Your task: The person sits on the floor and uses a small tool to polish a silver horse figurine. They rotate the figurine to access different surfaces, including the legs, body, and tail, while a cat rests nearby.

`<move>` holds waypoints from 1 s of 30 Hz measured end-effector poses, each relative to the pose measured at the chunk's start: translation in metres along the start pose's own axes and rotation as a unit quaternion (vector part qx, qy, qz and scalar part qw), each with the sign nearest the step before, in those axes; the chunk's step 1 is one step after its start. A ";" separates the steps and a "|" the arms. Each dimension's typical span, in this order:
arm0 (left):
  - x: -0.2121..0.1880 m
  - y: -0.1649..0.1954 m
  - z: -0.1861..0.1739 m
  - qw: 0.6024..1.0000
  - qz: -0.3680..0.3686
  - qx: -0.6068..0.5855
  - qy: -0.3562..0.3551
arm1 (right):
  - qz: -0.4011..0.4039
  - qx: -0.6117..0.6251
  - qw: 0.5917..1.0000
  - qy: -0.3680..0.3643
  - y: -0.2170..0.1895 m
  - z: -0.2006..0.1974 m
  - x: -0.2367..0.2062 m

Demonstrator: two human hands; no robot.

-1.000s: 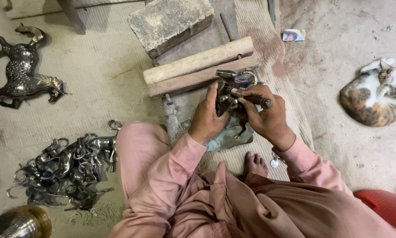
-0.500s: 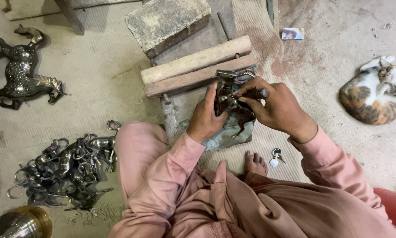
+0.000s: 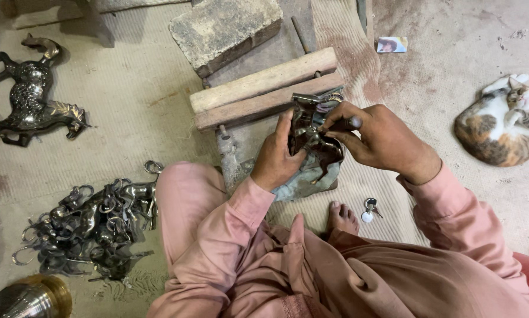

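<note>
Fingers [image 3: 335, 121] of the right hand [image 3: 382, 141] pinching down from above on the top of a dark metal figure [image 3: 311, 141], thumb and forefinger pressed close together on its upper edge, with a small rounded tool end [image 3: 354, 122] poking out between them. Left hand [image 3: 274, 159] cupping the figure from the other side, thumb up along its flank, remaining fingers curled behind it and hidden, so impossible to tell how tightly closed. Sitting squarely between the two hands, the figure, touching both, just in front of the pair of wooden bars [image 3: 264, 88] and over a greyish slab [image 3: 303, 182] on the floor. Running its long axis roughly up and down the view, top end pointing away toward the bars, thin legs trailing back toward the bare foot [image 3: 342, 217]. Lying about equally near to both hands, though only the right one working at the top end. Off to the left, resting on the mat, a heap of similar dark metal pieces [image 3: 88, 227], and further up a larger horse-shaped casting [image 3: 32, 100]. Lying near the foot, a small bunch of keys [image 3: 370, 207]. Curling up well apart at the right, a cat [image 3: 503, 126]. Sitting beyond the bars, a stone block [image 3: 226, 29].
</note>
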State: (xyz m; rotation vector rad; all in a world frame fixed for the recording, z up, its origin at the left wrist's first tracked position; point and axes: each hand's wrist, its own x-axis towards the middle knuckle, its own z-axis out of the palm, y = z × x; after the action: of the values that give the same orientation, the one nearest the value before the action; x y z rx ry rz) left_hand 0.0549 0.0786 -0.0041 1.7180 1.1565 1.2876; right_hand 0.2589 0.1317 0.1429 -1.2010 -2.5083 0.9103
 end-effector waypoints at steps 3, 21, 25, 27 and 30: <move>0.000 0.000 -0.001 0.999 -0.053 0.001 -0.010 | -0.042 0.007 0.999 0.024 0.003 -0.001 -0.001; 0.008 0.019 -0.008 0.997 -0.078 0.005 0.012 | -0.125 0.171 0.902 0.376 0.005 0.111 0.001; 0.008 0.021 -0.008 0.995 -0.103 0.001 -0.005 | -0.135 0.159 0.901 0.381 0.005 0.114 0.003; 0.008 0.021 -0.007 0.997 -0.076 -0.002 0.005 | -0.138 0.152 0.901 0.383 0.006 0.115 0.003; 0.007 0.017 -0.007 0.997 -0.082 0.009 0.002 | -0.146 0.145 0.900 0.385 0.007 0.116 0.004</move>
State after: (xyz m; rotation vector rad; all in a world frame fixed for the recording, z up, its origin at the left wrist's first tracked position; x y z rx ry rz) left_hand 0.0534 0.0789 0.0152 1.5978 1.2864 1.1847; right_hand 0.2105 0.0873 0.0473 -0.8267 -1.7684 0.5473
